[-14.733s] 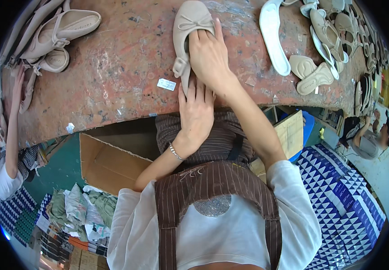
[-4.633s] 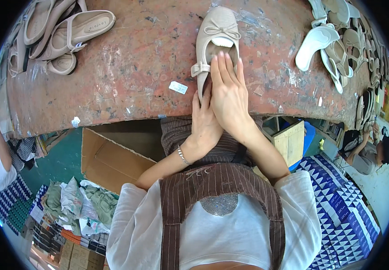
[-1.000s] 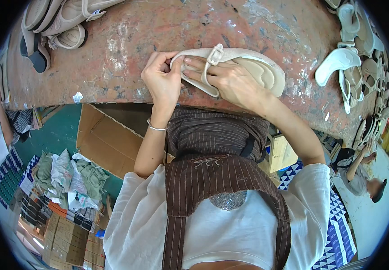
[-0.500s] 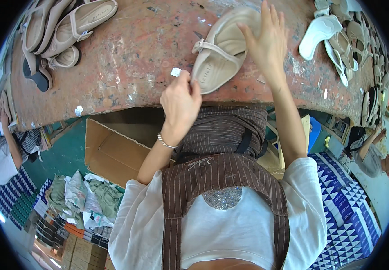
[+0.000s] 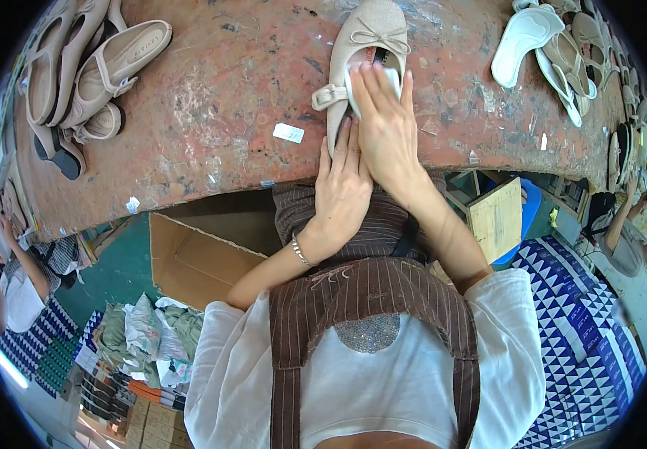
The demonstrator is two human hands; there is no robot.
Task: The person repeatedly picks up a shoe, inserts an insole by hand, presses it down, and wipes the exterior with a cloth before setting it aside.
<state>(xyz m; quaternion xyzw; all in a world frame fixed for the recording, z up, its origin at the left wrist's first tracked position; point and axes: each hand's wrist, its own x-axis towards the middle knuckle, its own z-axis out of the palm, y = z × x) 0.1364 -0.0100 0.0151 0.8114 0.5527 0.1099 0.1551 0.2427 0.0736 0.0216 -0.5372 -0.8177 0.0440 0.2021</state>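
A beige flat shoe (image 5: pixel 372 22) with a bow on its toe and a strap with a small bow at its left side lies on the table, toe pointing away from me. My left hand (image 5: pixel 342 194) is closed about its heel end, fingers pointing forward. A white insole pad (image 5: pixel 394 78) sits at the shoe's opening under my right hand (image 5: pixel 387 135), whose fingers press together over it. My right palm hides most of the pad and the shoe's right side. Dark and reddish lining shows inside the opening.
Several beige strapped shoes (image 5: pixel 106 75) are heaped at the far left. White insoles (image 5: pixel 527 45) and more shoes (image 5: pixel 593 45) lie at the right. A white label (image 5: pixel 288 133) is on the worn red table (image 5: pixel 211 105). An open cardboard box (image 5: pixel 196 258) stands below the edge. Other people are at both sides.
My right hand has come down and left onto the shoe, and the white pad now shows under it. The shoe now points straight away with its toe bow visible. My left hand has moved right.
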